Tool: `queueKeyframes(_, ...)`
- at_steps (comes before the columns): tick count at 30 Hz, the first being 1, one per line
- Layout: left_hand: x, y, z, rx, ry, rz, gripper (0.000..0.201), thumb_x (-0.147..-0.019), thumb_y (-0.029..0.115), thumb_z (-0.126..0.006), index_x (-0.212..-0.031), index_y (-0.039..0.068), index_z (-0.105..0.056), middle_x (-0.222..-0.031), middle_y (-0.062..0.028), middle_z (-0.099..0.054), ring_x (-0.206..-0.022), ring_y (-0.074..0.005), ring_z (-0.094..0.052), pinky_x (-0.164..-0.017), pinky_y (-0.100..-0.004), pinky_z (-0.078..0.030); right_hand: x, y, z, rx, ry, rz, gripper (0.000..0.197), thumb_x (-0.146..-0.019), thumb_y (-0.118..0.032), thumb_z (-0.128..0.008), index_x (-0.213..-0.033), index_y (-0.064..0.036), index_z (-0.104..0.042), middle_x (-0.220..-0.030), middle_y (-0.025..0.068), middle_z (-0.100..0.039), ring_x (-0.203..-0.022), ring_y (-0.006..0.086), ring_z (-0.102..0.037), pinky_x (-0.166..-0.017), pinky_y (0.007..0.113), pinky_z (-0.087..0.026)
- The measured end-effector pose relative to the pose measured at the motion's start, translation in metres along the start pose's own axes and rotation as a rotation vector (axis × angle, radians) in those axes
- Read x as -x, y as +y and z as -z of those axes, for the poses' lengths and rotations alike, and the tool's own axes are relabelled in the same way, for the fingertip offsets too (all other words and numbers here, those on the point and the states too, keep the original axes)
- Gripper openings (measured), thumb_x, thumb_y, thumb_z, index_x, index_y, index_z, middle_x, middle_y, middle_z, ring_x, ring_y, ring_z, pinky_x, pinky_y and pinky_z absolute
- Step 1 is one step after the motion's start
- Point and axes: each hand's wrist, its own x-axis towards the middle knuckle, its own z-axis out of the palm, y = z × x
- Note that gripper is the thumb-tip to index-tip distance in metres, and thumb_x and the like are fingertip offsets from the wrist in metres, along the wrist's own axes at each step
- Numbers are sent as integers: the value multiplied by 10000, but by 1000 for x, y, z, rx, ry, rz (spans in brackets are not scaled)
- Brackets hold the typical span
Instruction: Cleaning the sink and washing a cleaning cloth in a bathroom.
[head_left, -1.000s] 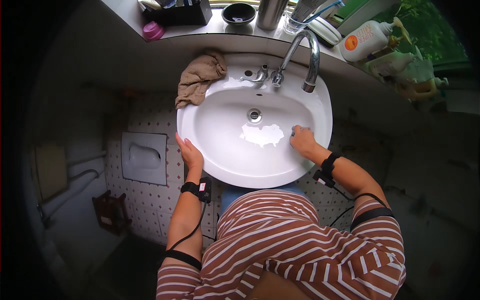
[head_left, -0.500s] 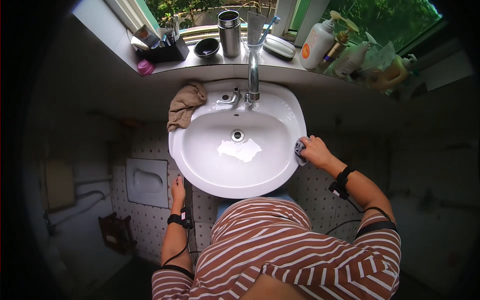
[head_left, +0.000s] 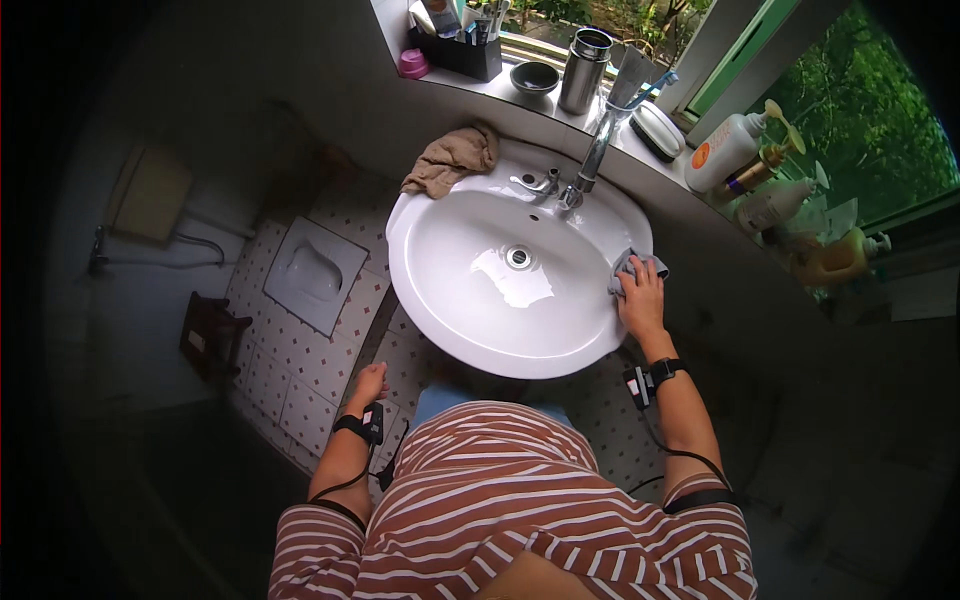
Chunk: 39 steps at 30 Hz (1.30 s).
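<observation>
My right hand (head_left: 642, 300) presses a small grey cloth (head_left: 630, 268) onto the right rim of the white washbasin (head_left: 450, 310). A patch of foam lies in the bowl beside the drain (head_left: 519, 258). My left hand (head_left: 369, 384) hangs free below the basin's front left edge, fingers loosely curled, holding nothing. The chrome tap (head_left: 590, 160) stands at the back of the basin, a beige rag (head_left: 450, 160) bunched on its back left rim.
A window ledge behind the basin carries a steel cup (head_left: 584, 70), a dark bowl (head_left: 534, 77), a black organiser (head_left: 462, 50), a soap dish (head_left: 658, 128) and several bottles (head_left: 725, 150). A floor-level toilet pan (head_left: 313, 275) sits in the tiled floor at left.
My left hand left the basin's front rim and dropped to my side. My right hand moved with the cloth from inside the bowl up onto the right rim.
</observation>
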Motion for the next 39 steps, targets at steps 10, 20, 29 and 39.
queueKeyframes(10, 24, -74, 24, 14, -5, 84, 300, -880, 353, -495, -988, 81, -561, -785, -42, -555, -606, -155, -574, -477, -291, -456, 107, -69, 26, -262, -447, 336, 372, -532, -24, -721, -832, -232, -649, -1312, 43, -369, -1279, 401, -243, -996, 626, -194)
queueKeyframes(20, 58, -172, 74, 183, -13, 129, 353, -896, 342, -474, -1130, 81, -513, -866, -63, -579, -667, -162, -593, -526, -276, -469, 60, -251, -61, -230, -386, 631, 236, -721, -155, -588, -901, -282, -672, -1346, 118, -323, -1223, 460, -277, -910, 596, -312)
queueKeyframes(29, 120, -305, 132, 454, 58, 353, 271, -899, 307, -435, -998, 63, -497, -763, -120, -565, -550, -226, -584, -414, -336, -455, -107, -383, -152, -176, -309, 162, 253, -815, -202, -522, -1028, -296, -623, -1384, 121, -271, -1274, 461, -190, -921, 690, -242)
queueKeyframes(39, 153, -372, 149, 461, 96, 525, 289, -891, 302, -444, -1024, 49, -488, -833, -132, -578, -600, -223, -595, -465, -326, -480, -157, -376, -141, -263, -342, -36, 543, -592, -267, -748, -1108, -304, -583, -1391, 154, -266, -1265, 451, -235, -1011, 489, -317)
